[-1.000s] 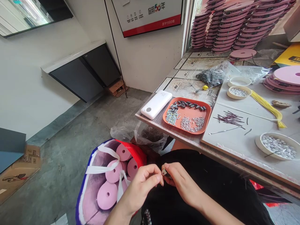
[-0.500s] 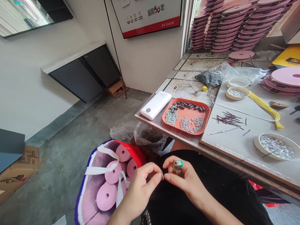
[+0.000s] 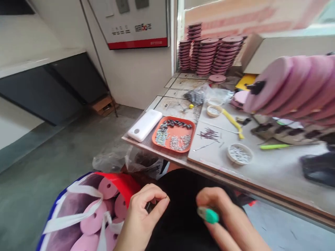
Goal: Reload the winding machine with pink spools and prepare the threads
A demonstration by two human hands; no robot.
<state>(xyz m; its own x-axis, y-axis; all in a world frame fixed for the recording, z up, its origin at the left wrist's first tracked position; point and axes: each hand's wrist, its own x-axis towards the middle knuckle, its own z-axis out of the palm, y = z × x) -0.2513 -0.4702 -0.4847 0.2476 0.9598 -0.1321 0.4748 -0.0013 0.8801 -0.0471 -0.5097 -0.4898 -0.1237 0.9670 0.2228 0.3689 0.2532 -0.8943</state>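
Observation:
My left hand (image 3: 146,214) is over my lap with thumb and index finger pinched together. A tiny dark tip shows at the pinch, too small to name. My right hand (image 3: 230,216), to the right and apart from the left, is closed round a lighter (image 3: 211,215) with a green end; the fingers hide most of its body. Beyond the hands, an orange tray (image 3: 180,150) on the table holds dark pieces, pale striped tubes and small silvery parts. To its right lie short dark strips (image 3: 208,134) and a thin metal hook tool (image 3: 205,145).
An open bag with pink spools (image 3: 92,218) stands at lower left. On the table are a white power bank (image 3: 145,125), a bowl of pale beads (image 3: 250,158), a yellow bundle (image 3: 231,122) and a green-handled tool (image 3: 274,147). A row of pink discs (image 3: 269,83) juts in at right.
The view has swung to the right, bringing the row of pink discs in. My hands have moved apart; the lighter in my right hand has tipped over to the right.

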